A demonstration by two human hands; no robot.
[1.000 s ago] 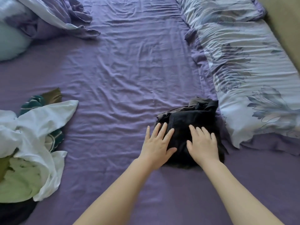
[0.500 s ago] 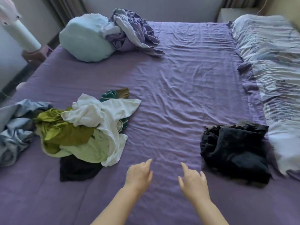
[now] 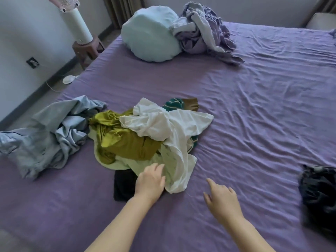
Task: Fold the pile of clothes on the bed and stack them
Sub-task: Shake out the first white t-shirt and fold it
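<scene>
While left hand [image 3: 150,180] touches clothes pile [image 3: 145,135] with relaxed fingers, right hand [image 3: 221,200] hovers released, empty.

Both hands are off the folded black garment [image 3: 320,195], which they pressed flat a second ago; it now lies alone by the right edge of the bed [image 3: 254,110], well apart from them. The left hand [image 3: 151,180] has travelled across the sheet to the near edge of the clothes pile [image 3: 145,135], its fingers now touching the pale green garment [image 3: 145,165] and covering part of the black garment [image 3: 123,186] beneath the pile. The right hand [image 3: 221,200] follows, now hovering over bare sheet just right of the white shirt [image 3: 174,128], fingers spread and loose, holding nothing.
</scene>
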